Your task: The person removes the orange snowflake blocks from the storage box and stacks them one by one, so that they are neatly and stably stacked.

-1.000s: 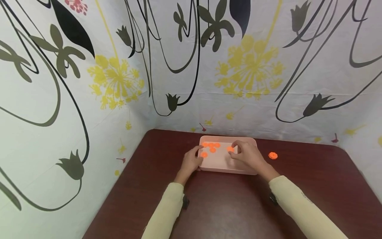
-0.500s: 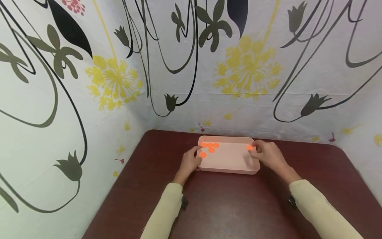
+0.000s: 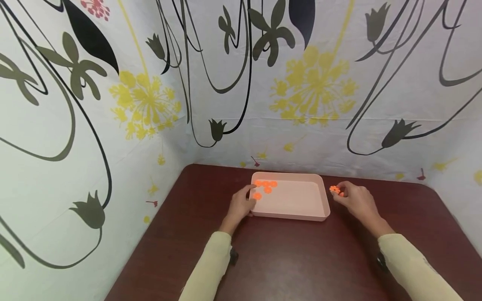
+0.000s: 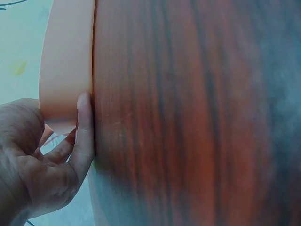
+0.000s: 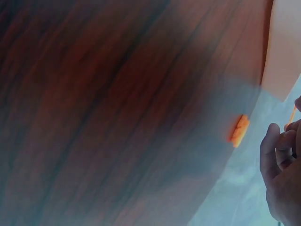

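My left hand [image 3: 241, 202] grips the left end of a shallow pink tray [image 3: 290, 205]; the left wrist view has its fingers against the tray's outer wall [image 4: 68, 61]. Inside, several flat orange discs [image 3: 265, 184] lie toward the far left corner. Just right of the tray, my right hand [image 3: 357, 202] pinches an orange notched disc [image 3: 334, 189] between thumb and fingers. Another orange piece [image 5: 240, 131] rests on the table below that hand, partly hidden behind the fingers in the head view.
The dark reddish-brown table [image 3: 293, 259] backs onto a white sheet [image 3: 233, 100] with printed flowers and stems. That sheet hangs close behind the tray and along the left side of the table.
My right hand has moved right, from over the tray to beside it, carrying the orange disc out past the tray's right rim. My left hand stays on the tray.
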A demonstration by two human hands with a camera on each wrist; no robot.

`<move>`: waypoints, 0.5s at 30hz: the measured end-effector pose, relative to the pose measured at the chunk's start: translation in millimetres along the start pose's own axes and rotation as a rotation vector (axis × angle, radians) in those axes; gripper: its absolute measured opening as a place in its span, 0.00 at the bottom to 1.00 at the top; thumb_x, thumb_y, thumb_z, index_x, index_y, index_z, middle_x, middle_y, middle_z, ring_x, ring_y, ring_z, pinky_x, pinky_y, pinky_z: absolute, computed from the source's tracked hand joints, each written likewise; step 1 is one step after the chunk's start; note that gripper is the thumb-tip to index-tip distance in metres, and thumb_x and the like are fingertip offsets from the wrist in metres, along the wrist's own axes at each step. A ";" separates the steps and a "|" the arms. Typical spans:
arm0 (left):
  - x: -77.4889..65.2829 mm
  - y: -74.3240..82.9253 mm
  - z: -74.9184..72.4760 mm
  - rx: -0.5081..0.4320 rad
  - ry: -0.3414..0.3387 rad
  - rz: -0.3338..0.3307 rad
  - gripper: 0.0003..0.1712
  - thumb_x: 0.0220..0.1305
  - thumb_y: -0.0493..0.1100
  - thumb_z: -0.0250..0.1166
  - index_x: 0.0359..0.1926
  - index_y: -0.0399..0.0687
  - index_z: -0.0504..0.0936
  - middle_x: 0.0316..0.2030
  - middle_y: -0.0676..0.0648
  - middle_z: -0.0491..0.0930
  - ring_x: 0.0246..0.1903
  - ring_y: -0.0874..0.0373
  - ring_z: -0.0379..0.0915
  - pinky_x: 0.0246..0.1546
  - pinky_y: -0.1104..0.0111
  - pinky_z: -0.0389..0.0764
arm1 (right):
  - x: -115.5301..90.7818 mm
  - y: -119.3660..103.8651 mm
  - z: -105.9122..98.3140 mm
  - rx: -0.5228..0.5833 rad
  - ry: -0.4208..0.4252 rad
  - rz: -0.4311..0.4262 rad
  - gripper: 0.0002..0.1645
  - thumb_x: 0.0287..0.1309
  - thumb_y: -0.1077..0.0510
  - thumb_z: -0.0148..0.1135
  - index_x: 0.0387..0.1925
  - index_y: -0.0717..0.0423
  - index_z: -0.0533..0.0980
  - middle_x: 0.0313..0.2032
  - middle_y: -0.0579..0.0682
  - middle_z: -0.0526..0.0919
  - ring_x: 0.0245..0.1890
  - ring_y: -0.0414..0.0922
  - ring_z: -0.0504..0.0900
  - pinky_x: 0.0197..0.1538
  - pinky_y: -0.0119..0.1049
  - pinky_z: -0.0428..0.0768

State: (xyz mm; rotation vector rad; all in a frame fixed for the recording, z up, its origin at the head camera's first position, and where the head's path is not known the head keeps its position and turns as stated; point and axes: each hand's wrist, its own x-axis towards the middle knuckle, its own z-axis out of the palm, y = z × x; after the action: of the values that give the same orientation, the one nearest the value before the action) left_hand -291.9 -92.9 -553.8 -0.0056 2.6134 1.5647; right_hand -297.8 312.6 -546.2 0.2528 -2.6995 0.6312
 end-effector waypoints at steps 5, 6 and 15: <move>-0.5 0.6 1.5 0.010 0.003 0.012 0.32 0.72 0.34 0.60 0.74 0.57 0.74 0.37 0.45 0.81 0.14 0.56 0.68 0.16 0.69 0.77 | -1.0 12.5 -1.1 -0.014 0.002 0.042 0.24 0.59 0.51 0.76 0.47 0.65 0.82 0.21 0.49 0.81 0.21 0.44 0.72 0.24 0.34 0.67; -0.2 0.5 1.8 0.015 0.004 0.010 0.32 0.72 0.34 0.60 0.74 0.58 0.74 0.38 0.45 0.81 0.14 0.56 0.68 0.16 0.69 0.77 | -1.5 15.0 -1.4 -0.015 -0.004 0.054 0.24 0.59 0.51 0.76 0.47 0.65 0.82 0.20 0.49 0.80 0.20 0.44 0.71 0.23 0.35 0.66; 1.0 0.0 2.3 0.024 0.017 0.005 0.31 0.72 0.34 0.61 0.73 0.57 0.75 0.53 0.43 0.82 0.14 0.55 0.71 0.15 0.68 0.79 | -8.1 28.4 -3.0 -0.007 -0.075 0.131 0.28 0.60 0.44 0.75 0.48 0.64 0.81 0.22 0.48 0.79 0.22 0.44 0.72 0.24 0.35 0.67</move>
State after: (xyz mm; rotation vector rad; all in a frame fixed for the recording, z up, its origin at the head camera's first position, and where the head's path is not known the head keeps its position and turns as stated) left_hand -292.8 -90.8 -554.9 -0.0112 2.6475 1.5411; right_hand -296.6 339.8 -557.9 0.1006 -2.8078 0.6617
